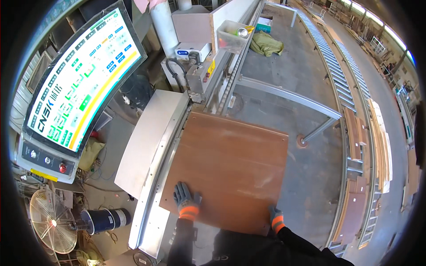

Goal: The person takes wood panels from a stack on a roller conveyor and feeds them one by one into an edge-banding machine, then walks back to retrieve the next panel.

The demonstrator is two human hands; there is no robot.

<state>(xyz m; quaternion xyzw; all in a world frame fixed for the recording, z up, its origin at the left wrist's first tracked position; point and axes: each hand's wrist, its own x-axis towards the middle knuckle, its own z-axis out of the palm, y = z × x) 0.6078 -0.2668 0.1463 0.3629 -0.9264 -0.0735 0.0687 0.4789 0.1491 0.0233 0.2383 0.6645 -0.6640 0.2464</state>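
A large brown wood panel (230,164) lies flat in front of me, its left side against the metal rail of a machine (162,173). Small holes show near its right corners. Fingers spread, my left hand (185,200) rests flat on the panel's near left part. It wears a grey glove with an orange cuff. At the near right edge of the same panel, my right hand (276,216), gloved alike, grips the edge. Some of its fingers are hidden at the panel's side.
A lit control screen (84,75) with knobs stands at the left, above a round fan (53,221) and a dark blue drum (105,221). A clear plastic bin (231,37) sits beyond the panel. A metal frame bar (288,94) and roller conveyors (333,66) with stacked boards (353,208) run along the right.
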